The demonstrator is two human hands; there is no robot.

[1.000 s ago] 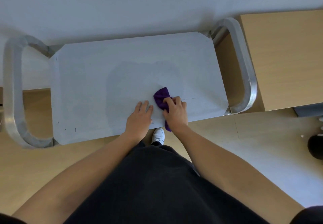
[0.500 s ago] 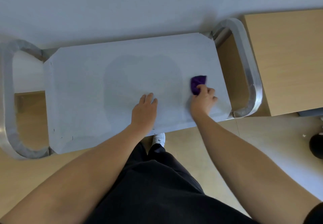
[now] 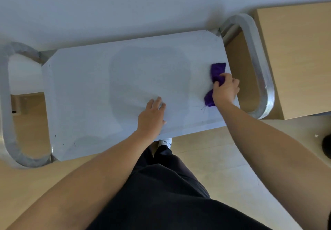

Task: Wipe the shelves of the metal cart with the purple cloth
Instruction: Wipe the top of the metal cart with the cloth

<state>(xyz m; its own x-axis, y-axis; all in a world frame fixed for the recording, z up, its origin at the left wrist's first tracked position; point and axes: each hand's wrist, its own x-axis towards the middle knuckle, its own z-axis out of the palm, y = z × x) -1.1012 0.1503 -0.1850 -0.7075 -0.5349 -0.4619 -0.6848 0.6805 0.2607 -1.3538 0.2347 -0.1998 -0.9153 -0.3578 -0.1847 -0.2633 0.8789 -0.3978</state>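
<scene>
The purple cloth (image 3: 217,72) lies bunched on the top shelf (image 3: 86,93) of the metal cart, close to the shelf's right end. The right hand (image 3: 226,90) grasps it, fingers curled over its middle and pressing it down onto the shelf. One end of the cloth sticks out past the fingertips toward the wall, and the other end trails out from under the heel of the hand on its left side. The left hand (image 3: 152,116) is released and holds nothing. It rests flat on the shelf with its fingers straight, near the shelf's near edge and well apart from the cloth.

The shelf is a pale grey sheet with clipped corners and a faintly darker rounded patch across its middle. A few thin dark marks sit just beside the cloth's near end. A looped metal handle (image 3: 260,64) closes the right end of the cart and a second handle (image 3: 7,104) closes the left.

The cart stands against a pale wall (image 3: 125,5) on a light wood floor (image 3: 215,151). A wooden cabinet (image 3: 295,59) stands just beside the right handle. Below the shelf's near edge are dark trousers (image 3: 170,194) and the toe of a white shoe (image 3: 165,142).
</scene>
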